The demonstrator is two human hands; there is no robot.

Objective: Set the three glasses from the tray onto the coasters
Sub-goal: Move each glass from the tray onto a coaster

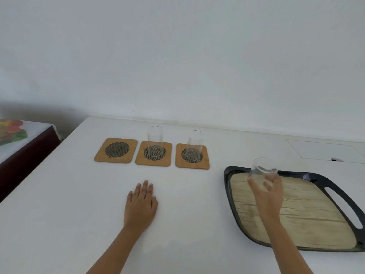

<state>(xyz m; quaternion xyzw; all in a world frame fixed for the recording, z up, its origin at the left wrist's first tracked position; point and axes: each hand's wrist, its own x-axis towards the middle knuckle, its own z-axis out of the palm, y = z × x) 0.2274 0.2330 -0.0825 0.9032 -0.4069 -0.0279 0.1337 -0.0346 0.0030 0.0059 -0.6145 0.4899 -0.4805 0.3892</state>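
Holding third glass (261, 172) tilted over tray (229, 194), right hand (269, 198) wraps it, probably just lifted clear. Two glasses done: middle coaster (153, 153), right coaster (192, 156). Left coaster (116, 150) bare. Left hand (141, 204) flat on table (59, 214), fingers spread.

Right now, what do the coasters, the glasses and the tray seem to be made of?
Empty coaster: light wood, perhaps bamboo, matte, with a dark woven mesh disc.
Held glass: clear glass or plastic; the tray shows through.
Tray: glossy black rim, probably plastic; pale wood-grain floor, maybe printed.
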